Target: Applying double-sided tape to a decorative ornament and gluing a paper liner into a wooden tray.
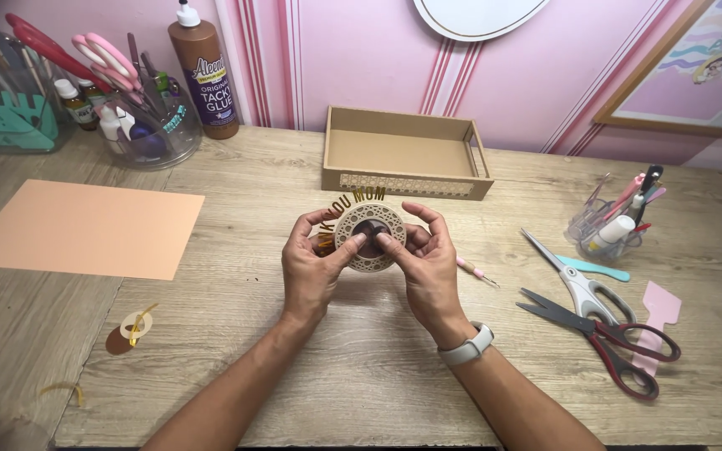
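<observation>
Both my hands hold a round cream lace-cut paper ornament (369, 236) with a brown centre and gold cut-out letters arching over its top. My left hand (315, 266) grips its left edge, thumb on the front. My right hand (424, 260), a white band on the wrist, grips the right edge, thumb tip on the brown centre. The ornament is held just above the wooden desk (378, 367), in front of a shallow brown cardboard tray (405, 152).
A peach paper sheet (85, 228) lies at left, with small paper scraps (127, 331) near it. Two pairs of scissors (595, 321), a pink paper shape (660, 313) and a thin pink tool (476, 271) lie at right. A glue bottle (204, 71) and tool holders (139, 125) stand behind.
</observation>
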